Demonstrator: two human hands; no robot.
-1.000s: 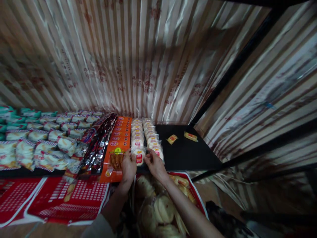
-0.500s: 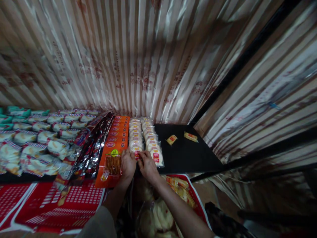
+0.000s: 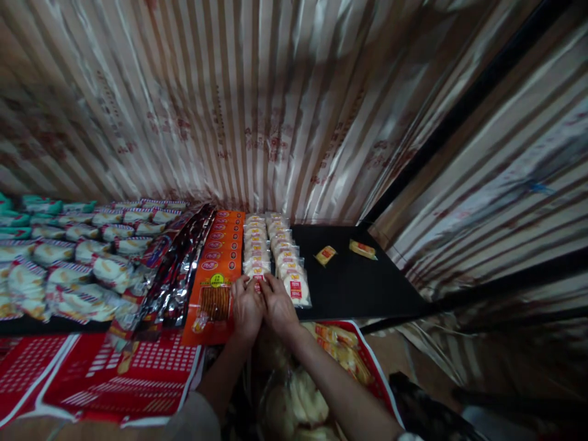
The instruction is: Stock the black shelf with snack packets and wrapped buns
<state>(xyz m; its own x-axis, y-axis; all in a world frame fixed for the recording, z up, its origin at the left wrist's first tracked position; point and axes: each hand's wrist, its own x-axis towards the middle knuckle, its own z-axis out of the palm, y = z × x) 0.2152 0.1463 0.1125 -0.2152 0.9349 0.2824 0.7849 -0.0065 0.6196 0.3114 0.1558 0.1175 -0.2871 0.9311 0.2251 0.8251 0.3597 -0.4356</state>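
Note:
Two overlapping rows of clear packets with round white cakes lie on a black shelf: a left row [image 3: 255,242] and a right row [image 3: 287,257]. My left hand [image 3: 247,309] and my right hand [image 3: 278,306] meet at the front packet [image 3: 258,283] of the left row. Their fingers are closed on its two sides, partly covering its red label. To the left, orange cracker packets [image 3: 219,242] overlap in a row, the front one touching or nearly touching my left hand. Two small yellow packets, one tilted [image 3: 326,255] and one farther right [image 3: 362,249], lie apart.
Dark glossy packets [image 3: 179,269] and several white-and-striped bread packets [image 3: 114,266] fill the left. Below are a red basket [image 3: 124,380] and another red basket [image 3: 367,361] holding yellow packets and bagged pale buns [image 3: 294,398]. A striped curtain [image 3: 257,110] hangs behind; a dark pole [image 3: 459,122] slants at right.
The view has shifted slightly, so the shelf goods sit a little farther right. My hands have drawn closer together at the front packet, covering more of it.

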